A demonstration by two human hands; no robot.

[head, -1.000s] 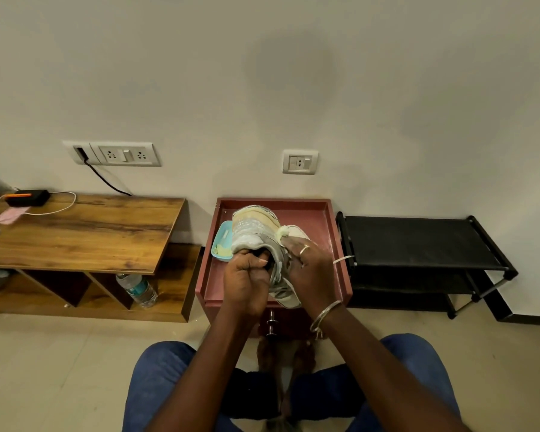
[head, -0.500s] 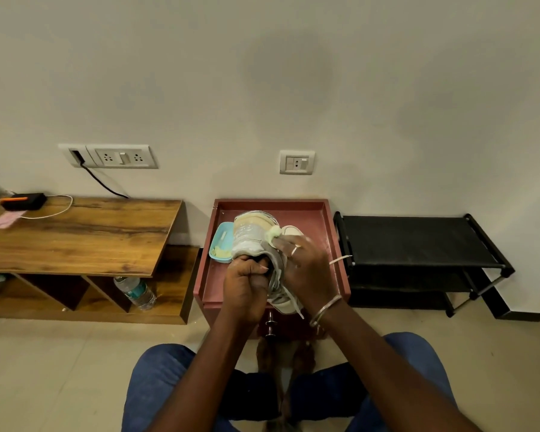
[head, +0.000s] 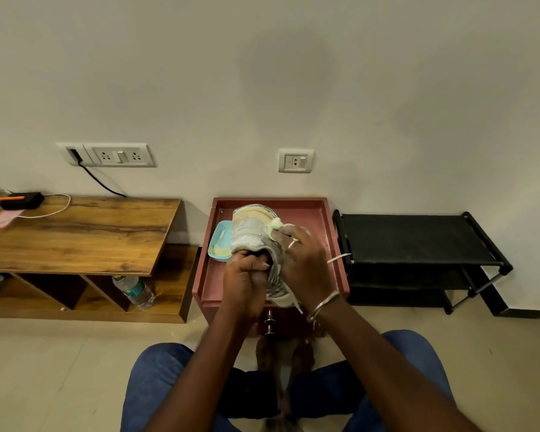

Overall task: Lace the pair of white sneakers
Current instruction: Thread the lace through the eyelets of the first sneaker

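A white sneaker [head: 253,232] is held up over the red-brown tray table [head: 321,213], its sole turned toward the wall. My left hand [head: 247,279] grips the sneaker at its opening, fingers curled into the collar. My right hand [head: 306,263] wraps around the sneaker's right side, and a white lace end [head: 339,258] sticks out beside its knuckles. Another lace end [head: 297,307] hangs below the shoe. A second shoe with a teal sole [head: 220,246] lies on the tray behind, mostly hidden.
A wooden low table [head: 75,235] stands at the left with a charger and cable on it, and a water bottle [head: 134,291] on its shelf. A black shoe rack [head: 418,241] stands at the right. My knees in blue jeans are at the bottom.
The sneaker has shifted slightly in my hands, and my right hand has slid a little higher along its side. Both hands keep their hold.
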